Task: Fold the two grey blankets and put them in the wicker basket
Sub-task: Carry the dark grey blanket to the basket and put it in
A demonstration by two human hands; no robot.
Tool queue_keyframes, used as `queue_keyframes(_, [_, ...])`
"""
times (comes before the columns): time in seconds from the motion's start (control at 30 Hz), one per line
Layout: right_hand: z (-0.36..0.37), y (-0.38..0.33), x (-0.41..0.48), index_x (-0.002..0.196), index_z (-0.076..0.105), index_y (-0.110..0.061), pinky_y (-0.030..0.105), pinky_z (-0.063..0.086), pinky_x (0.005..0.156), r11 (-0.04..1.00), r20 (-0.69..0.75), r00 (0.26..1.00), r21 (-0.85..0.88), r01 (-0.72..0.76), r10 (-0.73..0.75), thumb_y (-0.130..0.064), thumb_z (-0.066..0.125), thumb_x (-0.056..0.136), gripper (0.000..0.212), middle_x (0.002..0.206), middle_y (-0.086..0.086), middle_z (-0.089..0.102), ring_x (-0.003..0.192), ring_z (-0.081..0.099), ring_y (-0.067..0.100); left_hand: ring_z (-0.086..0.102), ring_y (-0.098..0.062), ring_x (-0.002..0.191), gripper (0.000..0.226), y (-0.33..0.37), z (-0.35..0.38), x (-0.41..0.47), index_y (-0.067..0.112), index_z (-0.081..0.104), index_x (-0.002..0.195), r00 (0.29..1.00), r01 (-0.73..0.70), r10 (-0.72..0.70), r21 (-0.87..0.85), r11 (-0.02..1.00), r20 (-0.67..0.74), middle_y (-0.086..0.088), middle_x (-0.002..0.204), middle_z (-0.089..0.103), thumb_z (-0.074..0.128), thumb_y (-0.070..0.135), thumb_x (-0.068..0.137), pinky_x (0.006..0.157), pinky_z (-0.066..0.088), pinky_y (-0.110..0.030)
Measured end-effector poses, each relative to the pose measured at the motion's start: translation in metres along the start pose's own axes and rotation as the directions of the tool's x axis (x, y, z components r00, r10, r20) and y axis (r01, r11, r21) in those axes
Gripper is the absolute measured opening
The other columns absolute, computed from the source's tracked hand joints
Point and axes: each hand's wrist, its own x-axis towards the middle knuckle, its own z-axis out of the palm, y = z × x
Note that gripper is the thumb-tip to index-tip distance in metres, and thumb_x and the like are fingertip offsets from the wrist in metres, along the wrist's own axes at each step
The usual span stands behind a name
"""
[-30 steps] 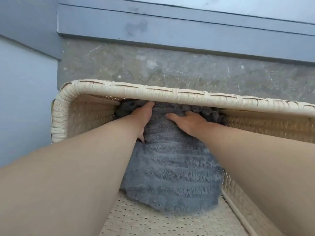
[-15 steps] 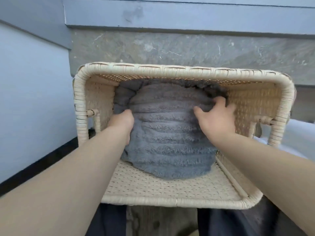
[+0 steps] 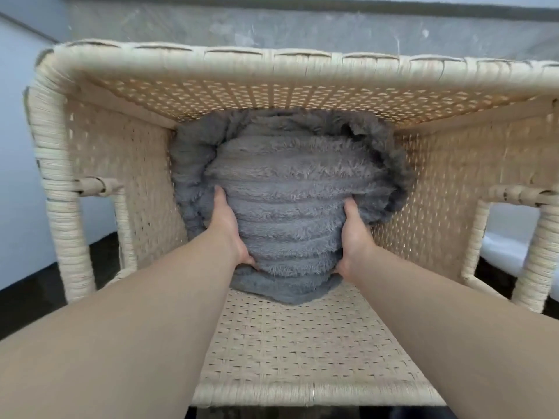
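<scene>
Here, grey blankets [image 3: 290, 207] sit bundled inside the wicker basket [image 3: 302, 60].

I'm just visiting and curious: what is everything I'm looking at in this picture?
wicker basket: one, pale cream, fills most of the view, a handle gap in each side wall
ribbed blanket: one, grey, folded, inside the basket at its far end
plush fabric: darker grey, wrapped around and behind the ribbed blanket; cannot tell whether it is a second blanket
stone strip: one, mottled grey, beyond the basket
wall: pale blue-grey, at the left
floor: dark, beside the basket at lower left
left hand: one, bare, holds the blanket's left side
right hand: one, bare, holds the blanket's right side
</scene>
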Motion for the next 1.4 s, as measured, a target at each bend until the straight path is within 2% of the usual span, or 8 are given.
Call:
queue_keyframes(0.33, [0.006,0.0,0.023,0.149,0.023,-0.025,0.051,0.04,0.105,0.99,-0.166,0.984,-0.134,0.041,-0.064,-0.075,0.052,0.07,0.099,0.146,0.007,0.041,0.126,0.046,0.034,0.052,-0.036,0.12,0.094,0.006,-0.003,0.015,0.024,0.052,0.132,0.998,-0.041,0.03,0.187,0.981,0.058,-0.01,0.132,0.057,0.043,0.089,0.065,0.096,0.034,-0.07])
queue_keyframes(0.43, [0.008,-0.008,-0.013,0.146,0.02,-0.009,0.047,0.034,0.105,0.801,-0.42,0.768,-0.567,0.193,-0.483,-0.048,0.041,0.09,0.072,0.145,0.02,0.029,0.127,0.036,0.041,0.046,-0.036,0.125,0.078,0.004,-0.011,-0.012,0.016,0.041,0.14,0.933,-0.176,0.307,0.503,0.846,-0.19,-0.009,0.141,0.045,0.038,0.069,0.083,0.102,0.038,-0.051])
queue_keyframes(0.47, [0.01,-0.012,-0.026,0.143,0.025,-0.005,0.048,0.034,0.104,0.582,-0.333,0.564,-0.736,0.346,-0.756,-0.037,0.041,0.091,0.063,0.142,0.023,0.031,0.124,0.037,0.042,0.043,-0.036,0.125,0.068,0.0,-0.014,-0.022,0.012,0.041,0.138,0.807,-0.271,0.544,0.675,0.686,-0.229,-0.014,0.141,0.041,0.041,0.057,0.088,0.102,0.038,-0.046])
queue_keyframes(0.53, [0.017,-0.021,-0.051,0.14,0.035,-0.009,0.05,0.032,0.105,0.087,0.019,0.191,-0.842,0.532,-0.981,-0.036,0.043,0.09,0.057,0.139,0.025,0.035,0.122,0.037,0.041,0.039,-0.035,0.12,0.051,-0.013,-0.017,-0.046,0.014,0.042,0.13,0.334,-0.476,0.941,0.854,0.212,-0.048,-0.016,0.132,0.037,0.051,0.04,0.087,0.096,0.038,-0.045])
queue_keyframes(0.6, [0.023,-0.03,-0.055,0.144,0.035,-0.02,0.054,0.031,0.105,-0.218,0.302,0.075,-0.818,0.533,-0.95,-0.048,0.043,0.089,0.062,0.144,0.025,0.032,0.124,0.035,0.04,0.037,-0.032,0.12,0.048,-0.02,-0.007,-0.06,0.022,0.043,0.129,0.001,-0.548,0.973,0.814,-0.192,0.231,-0.014,0.132,0.038,0.051,0.042,0.086,0.099,0.036,-0.048])
queue_keyframes(0.77, [0.016,-0.057,-0.01,0.148,0.028,-0.03,0.05,0.043,0.09,-0.369,0.501,0.231,-0.818,0.442,-0.834,-0.06,0.032,0.086,0.07,0.149,0.021,0.029,0.118,0.044,0.045,0.021,-0.034,0.139,0.065,0.01,0.006,-0.01,0.04,0.021,0.147,0.208,-0.397,0.78,0.78,-0.484,0.59,-0.008,0.155,0.019,0.031,0.065,0.087,0.11,0.013,-0.06])
queue_keyframes(1.1, [0.018,-0.064,0.066,0.146,0.035,-0.022,0.036,0.042,0.072,-0.306,0.495,0.225,-0.772,0.558,-0.839,-0.059,0.024,0.081,0.075,0.152,0.017,0.029,0.131,0.032,0.031,0.041,-0.045,0.119,0.068,0.018,0.031,0.057,0.025,0.047,0.135,0.097,-0.441,0.827,0.769,-0.463,0.554,-0.019,0.139,0.042,0.035,0.061,0.079,0.102,0.024,-0.064])
queue_keyframes(1.4, [0.024,-0.068,0.099,0.141,0.039,-0.004,0.044,0.046,0.084,-0.297,0.537,0.173,-0.675,0.676,-0.826,-0.052,0.031,0.084,0.075,0.146,0.029,0.03,0.13,0.035,0.038,0.05,-0.054,0.105,0.064,0.021,0.042,0.091,0.015,0.055,0.125,-0.066,-0.464,0.831,0.72,-0.516,0.552,-0.03,0.124,0.052,0.042,0.056,0.077,0.091,0.034,-0.068])
